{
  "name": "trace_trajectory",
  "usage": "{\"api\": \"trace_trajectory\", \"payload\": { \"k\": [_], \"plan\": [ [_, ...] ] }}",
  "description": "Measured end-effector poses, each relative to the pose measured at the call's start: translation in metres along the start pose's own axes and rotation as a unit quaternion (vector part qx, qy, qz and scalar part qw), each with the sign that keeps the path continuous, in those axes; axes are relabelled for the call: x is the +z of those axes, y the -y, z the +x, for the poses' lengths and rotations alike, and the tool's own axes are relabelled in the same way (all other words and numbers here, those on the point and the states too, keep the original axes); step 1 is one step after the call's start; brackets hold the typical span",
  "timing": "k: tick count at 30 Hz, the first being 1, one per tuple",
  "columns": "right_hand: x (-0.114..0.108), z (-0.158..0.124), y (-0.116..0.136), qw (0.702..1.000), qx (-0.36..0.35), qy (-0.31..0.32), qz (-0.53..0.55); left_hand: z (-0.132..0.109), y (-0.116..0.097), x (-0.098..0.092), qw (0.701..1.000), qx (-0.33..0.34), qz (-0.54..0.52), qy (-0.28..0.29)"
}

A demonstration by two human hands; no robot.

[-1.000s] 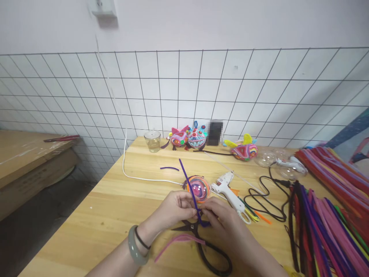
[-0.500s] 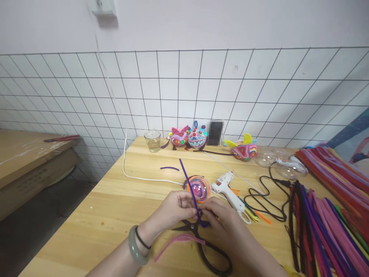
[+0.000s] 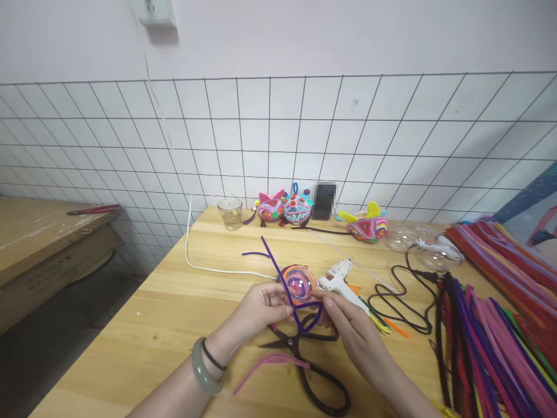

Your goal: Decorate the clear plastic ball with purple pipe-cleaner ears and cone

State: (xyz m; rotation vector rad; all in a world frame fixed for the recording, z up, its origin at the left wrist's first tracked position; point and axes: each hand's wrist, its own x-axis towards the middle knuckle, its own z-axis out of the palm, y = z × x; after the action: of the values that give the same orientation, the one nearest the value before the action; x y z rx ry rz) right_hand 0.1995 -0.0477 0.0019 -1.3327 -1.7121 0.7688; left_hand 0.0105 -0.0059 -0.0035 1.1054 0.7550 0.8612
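A purple pipe cleaner is pinched between both hands, its long straight end pointing up and left and its lower part bent into a triangular loop. My left hand grips it at the loop's left side, with the fingers closed. On the loop's right corner, my right hand pinches it between thumb and fingers. Just beyond the hands lies a clear ball with coloured swirls. Black-handled scissors rest open on the table below the hands, and a bent pink pipe cleaner lies across them.
A white glue gun lies right of the ball. Bundles of coloured pipe cleaners cover the right side, with a black cord nearby. Decorated craft figures, a glass cup and clear plastic balls stand along the back.
The lower part of the purple pipe cleaner has gone from a small bend to a wider triangular loop. My right hand has moved slightly right, and the long end tilts further left.
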Motion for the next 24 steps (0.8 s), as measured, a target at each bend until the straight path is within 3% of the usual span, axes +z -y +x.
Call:
{"api": "trace_trajectory", "payload": {
  "k": [12,24],
  "plan": [
    [0.006,0.003,-0.002,0.986,0.088,-0.027,0.136,0.002,0.006,-0.007,0.999,0.008,-0.029,-0.015],
    [0.011,0.006,0.001,0.951,0.119,0.019,0.286,0.002,0.008,-0.008,0.999,0.015,-0.049,-0.002]
  ]
}}
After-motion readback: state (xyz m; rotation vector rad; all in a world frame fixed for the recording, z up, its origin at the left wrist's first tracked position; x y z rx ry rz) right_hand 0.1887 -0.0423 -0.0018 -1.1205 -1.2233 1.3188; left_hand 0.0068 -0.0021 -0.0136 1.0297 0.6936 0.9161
